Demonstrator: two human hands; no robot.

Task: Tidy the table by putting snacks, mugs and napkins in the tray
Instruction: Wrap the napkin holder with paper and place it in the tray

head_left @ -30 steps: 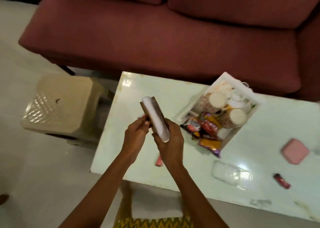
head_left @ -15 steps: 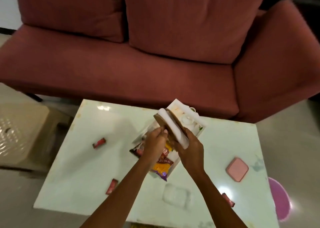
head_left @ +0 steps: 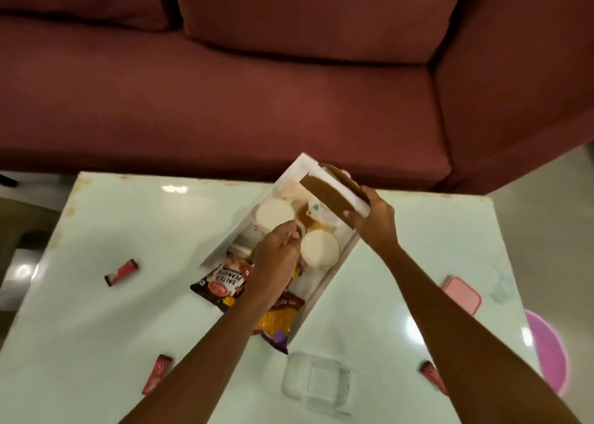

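Observation:
A white tray (head_left: pixel 221 250) lies slantwise on the pale table (head_left: pixel 96 311). It holds two white-lidded mugs (head_left: pixel 319 250), a salted-peanuts packet (head_left: pixel 221 283) and a yellow snack packet (head_left: pixel 276 320). My right hand (head_left: pixel 373 221) grips a brown holder stuffed with white napkins (head_left: pixel 334 192) and holds it over the tray's far end. My left hand (head_left: pixel 276 253) reaches into the tray between the mugs, with its fingers bent on a mug handle. Small red snack bars lie on the table at the left (head_left: pixel 121 272), the front left (head_left: pixel 157 373) and the front right (head_left: pixel 432 375).
A clear plastic lid (head_left: pixel 316 382) lies near the table's front edge. A pink box (head_left: pixel 461 298) sits at the right. A maroon sofa (head_left: pixel 257 86) runs behind the table. A pink round thing (head_left: pixel 546 349) is on the floor to the right.
My right hand has carried the napkin holder from in front of me to above the tray's far end. My left hand let go of the holder and dropped into the tray.

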